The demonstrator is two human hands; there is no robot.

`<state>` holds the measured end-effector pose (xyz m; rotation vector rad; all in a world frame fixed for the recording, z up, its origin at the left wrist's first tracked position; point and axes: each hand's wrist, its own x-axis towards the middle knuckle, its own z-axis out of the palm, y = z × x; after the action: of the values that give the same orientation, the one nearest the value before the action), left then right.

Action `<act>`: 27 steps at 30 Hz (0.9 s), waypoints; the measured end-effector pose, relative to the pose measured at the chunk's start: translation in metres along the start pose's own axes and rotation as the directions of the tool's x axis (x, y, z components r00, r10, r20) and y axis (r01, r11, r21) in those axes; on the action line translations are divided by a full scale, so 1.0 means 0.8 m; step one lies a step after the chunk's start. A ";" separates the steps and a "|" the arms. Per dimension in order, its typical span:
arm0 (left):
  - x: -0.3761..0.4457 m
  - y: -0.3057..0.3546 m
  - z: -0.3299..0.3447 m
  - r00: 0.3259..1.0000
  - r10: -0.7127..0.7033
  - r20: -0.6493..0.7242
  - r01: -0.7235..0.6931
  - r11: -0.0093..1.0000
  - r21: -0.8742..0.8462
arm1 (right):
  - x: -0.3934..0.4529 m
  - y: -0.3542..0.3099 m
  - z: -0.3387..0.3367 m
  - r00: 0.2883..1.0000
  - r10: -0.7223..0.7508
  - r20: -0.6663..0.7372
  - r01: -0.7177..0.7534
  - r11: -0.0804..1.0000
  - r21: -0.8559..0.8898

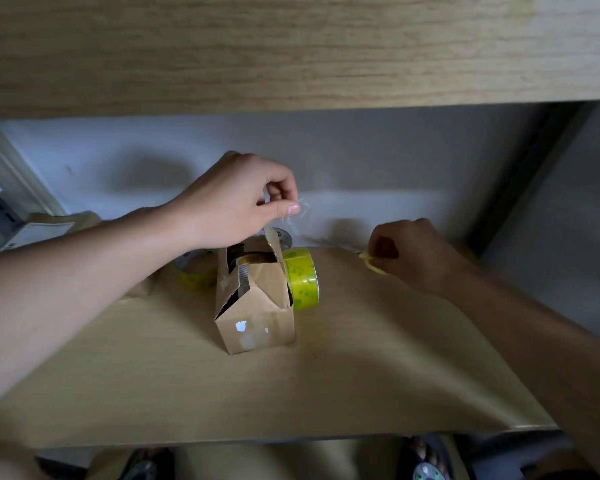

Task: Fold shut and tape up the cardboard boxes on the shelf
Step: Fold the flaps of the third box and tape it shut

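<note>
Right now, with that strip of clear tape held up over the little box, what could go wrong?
The clear tape strip pinched by the left hand hangs loose and could fold onto itself or stick to fingers. The cardboard box has its flaps still up with something inside, so taping now may seal it crooked. Nothing steadies the box; the right hand grips a yellow tool away from it, so it might tip.
</note>
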<state>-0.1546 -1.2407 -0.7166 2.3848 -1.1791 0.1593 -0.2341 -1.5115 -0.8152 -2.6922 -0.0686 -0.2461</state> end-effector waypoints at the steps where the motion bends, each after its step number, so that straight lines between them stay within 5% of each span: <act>1: -0.002 -0.002 0.002 1.000 -0.012 -0.006 0.012 1.000 -0.016 | 0.000 0.003 0.009 1.000 0.009 0.026 -0.008 1.000 -0.030; 18: -0.028 -0.004 0.004 0.993 -0.081 -0.081 0.056 0.959 -0.277 | 0.006 0.004 0.052 0.973 0.163 0.166 -0.128 0.970 -0.205; 22: -0.038 -0.006 0.003 0.991 -0.092 -0.096 0.062 0.957 -0.282 | 0.009 -0.024 0.047 0.997 0.083 0.001 -0.082 0.992 0.098; 25: -0.045 -0.008 0.005 0.985 -0.112 -0.128 0.068 0.949 -0.309 | 0.008 -0.059 0.045 0.988 0.079 0.134 -0.133 0.873 0.469; 27: -0.049 -0.009 0.007 0.980 -0.127 -0.153 0.071 0.941 -0.331 | 0.008 -0.073 0.053 0.966 0.073 0.248 -0.207 0.796 0.569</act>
<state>-0.1742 -1.2113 -0.7364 2.0887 -0.9226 0.1243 -0.2256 -1.4404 -0.8272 -2.0679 -0.0046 0.1067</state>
